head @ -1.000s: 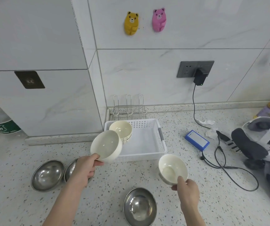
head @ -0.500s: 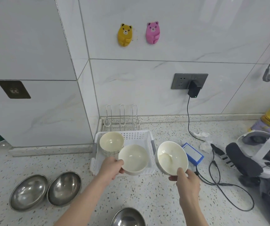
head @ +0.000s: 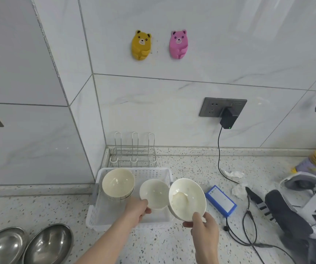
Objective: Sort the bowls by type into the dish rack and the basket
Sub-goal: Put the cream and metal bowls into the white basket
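- Left hand [head: 137, 208]: grip closed on the near rim of a small white bowl [head: 154, 193], thumb on the inside and fingers beneath, holding it over the white basket [head: 167, 173].
- Right hand [head: 204, 228]: grip closed on the lower rim of a larger white bowl [head: 186, 199], thumb on the inner face; the bowl is tilted toward the camera, just beside the basket's right edge and touching or nearly touching the small bowl.
- Basket: stands on the speckled table [head: 58, 206] and already holds a stack of white bowls [head: 118, 184] in its back left corner.
- Dish rack [head: 133, 155]: wire, directly behind the basket against the wall; nothing is seen in it.
- Two steel bowls [head: 27, 244]: side by side on the table at lower left, well apart from the rack.
- Handling, judged: the white bowls look like glazed ceramic, so stiff, fairly heavy, smooth and liable to chip if knocked together; a thumb-over-rim pinch suits them, with a gentle set-down onto the stack. The steel bowls should be light, hard and slippery; take them by the rim too.
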